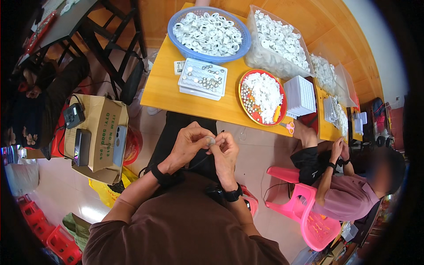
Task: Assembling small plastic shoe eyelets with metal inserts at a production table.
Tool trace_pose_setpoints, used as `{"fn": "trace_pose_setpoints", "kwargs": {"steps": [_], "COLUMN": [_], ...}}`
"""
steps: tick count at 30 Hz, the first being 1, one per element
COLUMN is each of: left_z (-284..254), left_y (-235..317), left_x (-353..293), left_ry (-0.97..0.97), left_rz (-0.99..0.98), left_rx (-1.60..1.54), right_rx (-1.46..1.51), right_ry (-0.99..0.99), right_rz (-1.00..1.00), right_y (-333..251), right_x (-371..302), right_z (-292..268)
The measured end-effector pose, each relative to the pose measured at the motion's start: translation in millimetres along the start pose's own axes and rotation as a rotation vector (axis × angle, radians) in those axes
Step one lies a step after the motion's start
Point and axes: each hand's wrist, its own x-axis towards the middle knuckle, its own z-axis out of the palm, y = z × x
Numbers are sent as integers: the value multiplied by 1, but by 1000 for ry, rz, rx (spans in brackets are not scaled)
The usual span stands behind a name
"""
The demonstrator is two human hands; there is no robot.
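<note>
My left hand (191,143) and my right hand (225,155) meet above my lap, just short of the table's near edge. Between their pinched fingertips is a small round pale grey piece (210,141); the fingers partly cover it and its kind is too small to make out. Closest on the table is a white tray (184,85) stacked on others, with silver and dark button-like discs (207,81) in its dimples. To its right, a red round tray (244,104) bears a heap of small white parts (263,95), small round discs and a yellow tool (277,113).
A blue basket (170,37) and a clear bin (282,66) of white plastic parts stand at the table's back. Stacked white trays (300,95) and pink-handled scissors (289,127) lie rightward. A cardboard box (99,128) holds phones at left. Another person sits at right by pink chairs (304,203).
</note>
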Motion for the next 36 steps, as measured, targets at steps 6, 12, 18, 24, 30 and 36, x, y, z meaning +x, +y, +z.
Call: {"fn": "trace_pose_setpoints", "kwargs": {"steps": [6, 12, 18, 24, 30, 36], "left_z": [-1, -3, -3, -1, -4, -7], "left_y": [7, 15, 23, 12, 13, 17], "left_x": [5, 4, 5, 6, 8, 11], "left_ry": [-5, -79, -160, -243, -301, -336], "left_rz": [-164, 152, 384, 474, 570, 566], "left_rx": [-122, 265, 823, 1051, 1050, 1061], "right_rx": [81, 110, -12, -32, -28, 44], "right_ry": [-3, -20, 21, 44, 65, 46], "right_rz": [-11, 24, 67, 104, 115, 108], "right_y": [-6, -11, -14, -11, -11, -12], "right_x": [-1, 2, 2, -1, -3, -2], "right_z": [-10, -16, -17, -23, -23, -23]}}
